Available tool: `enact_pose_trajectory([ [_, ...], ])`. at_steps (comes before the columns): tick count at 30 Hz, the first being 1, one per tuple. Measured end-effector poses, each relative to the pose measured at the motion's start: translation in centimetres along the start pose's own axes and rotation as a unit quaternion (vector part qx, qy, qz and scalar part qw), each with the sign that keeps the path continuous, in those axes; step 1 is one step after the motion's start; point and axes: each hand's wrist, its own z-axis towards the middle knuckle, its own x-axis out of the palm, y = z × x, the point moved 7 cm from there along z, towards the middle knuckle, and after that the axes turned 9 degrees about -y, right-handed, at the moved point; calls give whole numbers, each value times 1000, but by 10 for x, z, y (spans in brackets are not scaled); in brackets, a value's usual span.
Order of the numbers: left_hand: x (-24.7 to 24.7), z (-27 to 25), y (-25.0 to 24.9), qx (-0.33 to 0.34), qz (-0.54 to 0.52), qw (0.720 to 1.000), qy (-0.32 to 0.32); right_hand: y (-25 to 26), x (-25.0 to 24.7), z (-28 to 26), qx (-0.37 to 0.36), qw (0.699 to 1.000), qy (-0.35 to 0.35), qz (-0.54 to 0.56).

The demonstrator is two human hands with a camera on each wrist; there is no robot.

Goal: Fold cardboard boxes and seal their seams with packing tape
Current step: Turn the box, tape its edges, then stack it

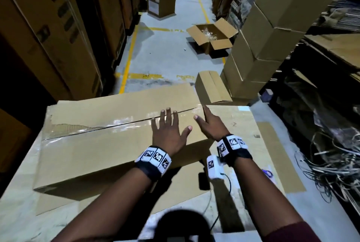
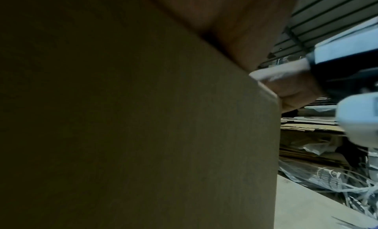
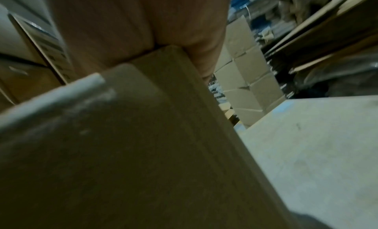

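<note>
A large brown cardboard box [image 1: 97, 144] lies on the table [image 1: 272, 144]. Its top flaps are closed, and shiny clear tape [image 1: 116, 122] runs along the centre seam. My left hand [image 1: 171, 124] lies flat on the box top by the seam's right end, fingers spread. My right hand [image 1: 209, 124] sits at the box's right end. Its thumb is on top and its index finger stretches along the edge; the other fingers are hidden over the side. In the left wrist view the box wall [image 2: 143, 119] fills the frame under my palm [image 2: 235, 22]. The right wrist view shows the box corner [image 3: 143, 151] under my right hand [image 3: 143, 22].
Tall cartons [image 1: 48, 27] line the aisle's left side. An open box [image 1: 211, 36], a small closed box [image 1: 212, 85] and stacked boxes [image 1: 259, 46] stand ahead to the right. Tangled straps [image 1: 331, 163] lie right of the table. A dark object [image 1: 203, 180] rests by my right wrist.
</note>
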Motion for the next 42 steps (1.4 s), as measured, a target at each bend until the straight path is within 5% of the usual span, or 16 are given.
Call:
enact_pose_trajectory([
  [11,5,-10,-14,59,-5,998,-29,-19,11,-38,50,990,-23,130],
  [14,1,-7,-47,139,-71,985,-75,-41,2,-53,73,979,-15,189],
  [18,-6,-43,-129,312,-270,900,-141,-137,-22,-85,180,981,-71,15],
  [21,36,-73,-189,357,-270,893,-42,-213,-34,-125,297,945,-21,-137],
  [25,149,-81,-211,187,-204,945,176,-272,-22,-173,351,921,101,-139],
  [28,222,-95,-203,-22,-273,922,274,-292,-15,-188,377,916,107,-89],
  [30,249,-107,-214,-85,-296,898,315,-296,-19,-187,369,922,86,-83],
  [31,260,-111,-222,-133,-327,878,324,-296,-23,-187,360,926,79,-83],
  [33,269,-118,-239,-277,-460,777,329,-298,-31,-186,341,934,67,-79],
  [35,282,-115,-253,-348,-528,702,328,-300,-40,-189,322,943,62,-65],
  [42,313,-91,-277,-422,-576,633,299,-310,-72,-199,244,969,20,11],
])
